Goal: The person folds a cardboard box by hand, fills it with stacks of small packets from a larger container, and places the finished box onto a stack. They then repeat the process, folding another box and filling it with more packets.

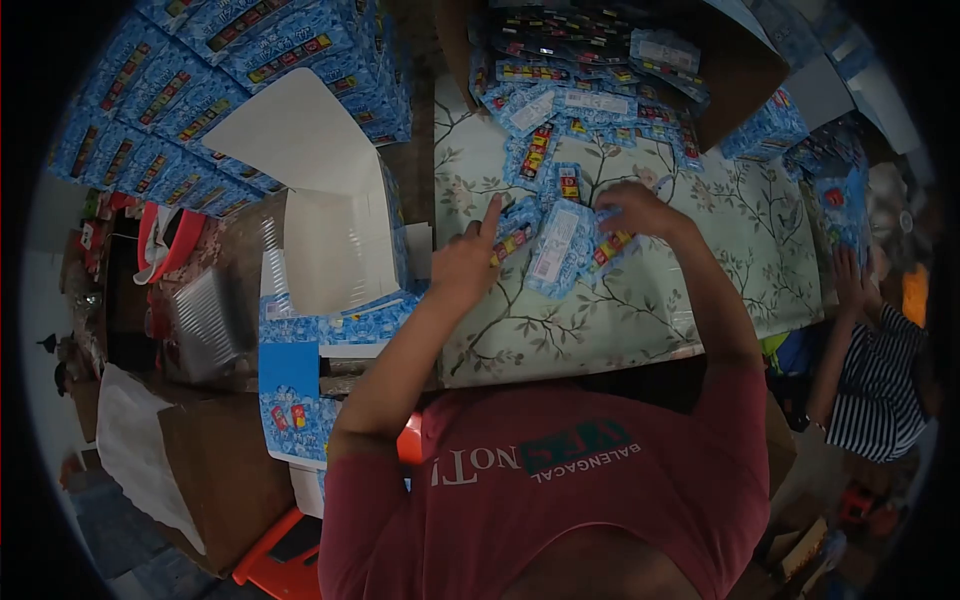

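Several blue packets lie on the floral tablecloth (560,340) between my hands, among them a packet with a white label (560,245). My left hand (467,262) is at the left side of this group, its index finger stretched out beside a packet with a colourful strip (512,240). At the right of the group, my right hand (635,210) bends its fingers over another blue packet (612,248); whether it grips that packet cannot be made out. An open white box (345,240) stands left of my left hand.
Stacked blue boxes (230,90) rise at the back left. A cardboard box (735,75) spills packets onto the table at the back. Another person in a striped shirt (875,385) is at the far right, hands near packets. A brown carton (225,470) stands at the lower left.
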Action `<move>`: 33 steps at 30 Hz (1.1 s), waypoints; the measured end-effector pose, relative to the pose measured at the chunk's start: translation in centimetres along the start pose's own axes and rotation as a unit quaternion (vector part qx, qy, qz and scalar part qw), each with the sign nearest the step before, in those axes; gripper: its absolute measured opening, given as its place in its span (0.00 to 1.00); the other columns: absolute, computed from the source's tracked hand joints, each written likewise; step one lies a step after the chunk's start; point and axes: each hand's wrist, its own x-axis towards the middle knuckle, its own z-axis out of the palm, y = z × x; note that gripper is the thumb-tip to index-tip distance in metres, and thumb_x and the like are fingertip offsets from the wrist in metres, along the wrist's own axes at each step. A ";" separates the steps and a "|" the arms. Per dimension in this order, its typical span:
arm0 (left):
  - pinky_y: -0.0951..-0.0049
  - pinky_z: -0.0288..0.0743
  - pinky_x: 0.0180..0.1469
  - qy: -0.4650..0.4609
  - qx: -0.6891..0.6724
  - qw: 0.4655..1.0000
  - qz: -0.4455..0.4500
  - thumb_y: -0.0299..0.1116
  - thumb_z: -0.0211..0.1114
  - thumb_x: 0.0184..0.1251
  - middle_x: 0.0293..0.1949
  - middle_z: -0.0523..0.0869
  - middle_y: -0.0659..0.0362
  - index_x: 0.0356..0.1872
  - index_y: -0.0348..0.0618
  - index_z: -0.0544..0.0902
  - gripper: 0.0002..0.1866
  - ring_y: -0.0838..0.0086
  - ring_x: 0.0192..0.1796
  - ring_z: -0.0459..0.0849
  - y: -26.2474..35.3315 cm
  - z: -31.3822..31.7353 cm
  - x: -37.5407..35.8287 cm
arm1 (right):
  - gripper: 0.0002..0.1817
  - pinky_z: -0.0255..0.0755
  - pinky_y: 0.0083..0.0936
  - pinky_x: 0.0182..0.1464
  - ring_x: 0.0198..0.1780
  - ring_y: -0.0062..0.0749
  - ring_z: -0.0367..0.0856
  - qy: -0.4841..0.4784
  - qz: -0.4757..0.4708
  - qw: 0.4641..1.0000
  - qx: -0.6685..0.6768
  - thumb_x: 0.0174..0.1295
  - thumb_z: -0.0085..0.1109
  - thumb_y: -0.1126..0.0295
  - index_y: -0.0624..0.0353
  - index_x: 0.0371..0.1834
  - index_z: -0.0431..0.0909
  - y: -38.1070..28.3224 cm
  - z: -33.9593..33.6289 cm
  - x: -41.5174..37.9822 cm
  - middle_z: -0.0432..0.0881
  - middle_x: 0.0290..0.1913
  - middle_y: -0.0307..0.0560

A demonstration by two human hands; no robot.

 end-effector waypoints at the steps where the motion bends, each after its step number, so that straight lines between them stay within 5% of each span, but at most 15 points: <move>1: 0.56 0.79 0.39 0.011 0.009 1.000 0.026 0.36 0.73 0.43 0.46 0.80 0.45 0.72 0.52 0.47 0.55 0.51 0.40 0.83 -0.5 -0.2 0.1 | 0.17 0.66 0.35 0.51 0.45 0.39 0.75 -0.001 0.001 1.000 -0.003 0.46 0.69 0.69 0.57 0.40 0.77 0.0 0.7 -1.5 0.79 0.37 0.44; 3: 0.56 0.79 0.39 0.035 -0.022 0.998 0.039 0.35 0.73 0.43 0.44 0.81 0.46 0.72 0.52 0.47 0.55 0.52 0.39 0.83 -1.1 0.4 0.3 | 0.14 0.72 0.31 0.42 0.38 0.39 0.78 0.078 0.086 0.973 0.201 0.51 0.67 0.70 0.59 0.40 0.77 -0.8 2.3 -4.3 0.80 0.37 0.44; 4: 0.56 0.78 0.39 0.056 -0.050 0.996 0.051 0.34 0.74 0.43 0.42 0.81 0.48 0.73 0.52 0.46 0.56 0.52 0.38 0.84 -1.1 0.5 0.3 | 0.14 0.72 0.31 0.42 0.38 0.39 0.78 0.078 0.089 0.972 0.202 0.51 0.67 0.70 0.59 0.40 0.77 -1.4 2.6 -5.4 0.80 0.37 0.44; 6: 0.56 0.78 0.40 0.017 -0.063 0.998 0.011 0.36 0.74 0.43 0.41 0.82 0.47 0.72 0.51 0.47 0.55 0.52 0.39 0.84 -0.6 -0.3 0.8 | 0.10 0.70 0.29 0.47 0.41 0.38 0.77 0.072 0.146 0.895 0.416 0.52 0.65 0.73 0.60 0.38 0.77 -2.4 2.5 -7.0 0.80 0.38 0.43; 7: 0.55 0.77 0.41 -0.021 -0.072 0.997 -0.029 0.37 0.74 0.44 0.40 0.82 0.47 0.72 0.50 0.49 0.54 0.52 0.40 0.84 -0.3 -0.6 1.1 | 0.10 0.70 0.29 0.47 0.41 0.38 0.77 0.071 0.150 0.893 0.418 0.52 0.65 0.73 0.60 0.38 0.77 -2.8 2.4 -7.0 0.80 0.38 0.43; 9: 0.55 0.77 0.41 -0.018 -0.076 0.997 -0.024 0.37 0.73 0.44 0.40 0.83 0.47 0.72 0.49 0.51 0.52 0.52 0.40 0.83 -0.7 -0.4 1.8 | 0.08 0.68 0.33 0.55 0.51 0.41 0.75 0.021 -0.072 0.974 0.212 0.54 0.63 0.73 0.59 0.36 0.77 -4.2 2.4 -6.1 0.79 0.45 0.43; 10: 0.54 0.76 0.41 -0.009 -0.079 0.997 -0.020 0.38 0.73 0.45 0.39 0.83 0.46 0.71 0.48 0.53 0.51 0.51 0.41 0.83 -1.0 -0.4 2.0 | 0.08 0.68 0.33 0.55 0.51 0.41 0.75 0.023 -0.071 0.974 0.213 0.54 0.63 0.73 0.59 0.36 0.77 -5.6 2.5 -5.3 0.79 0.45 0.43; 12: 0.54 0.76 0.41 -0.003 -0.090 0.996 -0.023 0.38 0.72 0.45 0.41 0.83 0.46 0.70 0.47 0.54 0.50 0.51 0.41 0.83 -1.5 0.0 2.1 | 0.08 0.65 0.38 0.60 0.58 0.43 0.69 0.186 -0.212 0.958 -0.059 0.54 0.63 0.72 0.57 0.36 0.76 -8.0 2.7 -3.6 0.77 0.50 0.44; 19: 0.56 0.76 0.43 0.066 -0.077 0.994 -0.032 0.37 0.72 0.46 0.41 0.83 0.42 0.70 0.49 0.55 0.48 0.49 0.42 0.83 -2.2 -0.3 0.0 | 0.09 0.65 0.38 0.57 0.58 0.42 0.69 0.134 -0.206 0.969 -0.023 0.54 0.63 0.72 0.57 0.38 0.75 -5.7 5.5 -1.4 0.75 0.51 0.46; 22: 0.55 0.76 0.44 0.015 -0.091 0.995 -0.030 0.37 0.72 0.47 0.43 0.82 0.42 0.70 0.50 0.54 0.48 0.48 0.42 0.82 -2.2 -0.9 -0.4 | 0.09 0.68 0.36 0.52 0.51 0.42 0.74 0.156 -0.159 0.975 -0.002 0.55 0.62 0.72 0.60 0.37 0.75 -5.0 5.6 -3.2 0.77 0.47 0.46; 24: 0.55 0.76 0.44 -0.014 -0.077 0.997 -0.010 0.35 0.71 0.48 0.43 0.82 0.42 0.70 0.50 0.54 0.47 0.48 0.43 0.82 -1.7 -1.3 -1.2 | 0.07 0.72 0.26 0.42 0.39 0.32 0.79 0.271 0.012 0.956 0.111 0.60 0.60 0.73 0.61 0.38 0.74 -4.8 5.4 -4.6 0.79 0.37 0.45; 26: 0.55 0.76 0.44 -0.045 -0.063 0.997 0.010 0.33 0.71 0.48 0.43 0.82 0.42 0.70 0.51 0.55 0.46 0.48 0.43 0.82 -1.0 -1.5 -2.4 | 0.06 0.72 0.24 0.38 0.34 0.31 0.79 0.341 0.036 0.923 0.177 0.60 0.59 0.73 0.62 0.38 0.74 -5.0 4.8 -5.2 0.78 0.33 0.45; 28: 0.58 0.74 0.49 -0.072 -0.056 0.987 0.130 0.31 0.70 0.49 0.49 0.80 0.42 0.68 0.50 0.58 0.43 0.50 0.49 0.80 -0.3 -1.1 -3.9 | 0.06 0.71 0.21 0.34 0.29 0.29 0.78 0.409 0.070 0.876 0.244 0.61 0.59 0.73 0.62 0.38 0.74 -6.8 4.1 -5.7 0.78 0.29 0.45; 32: 0.59 0.69 0.56 0.014 -0.030 0.970 0.243 0.28 0.66 0.52 0.52 0.78 0.47 0.66 0.51 0.63 0.36 0.56 0.56 0.75 0.5 0.8 -5.5 | 0.06 0.72 0.29 0.33 0.29 0.38 0.81 0.268 -0.099 0.948 0.141 0.63 0.55 0.70 0.61 0.39 0.75 -10.7 5.2 -1.9 0.81 0.32 0.47; 33: 0.59 0.68 0.58 0.121 0.038 0.966 0.228 0.30 0.67 0.52 0.53 0.77 0.48 0.66 0.51 0.63 0.37 0.56 0.58 0.74 1.1 0.2 -6.0 | 0.06 0.72 0.29 0.33 0.29 0.38 0.81 0.269 -0.100 0.947 0.142 0.63 0.55 0.70 0.61 0.39 0.75 -11.2 5.3 -1.6 0.81 0.32 0.47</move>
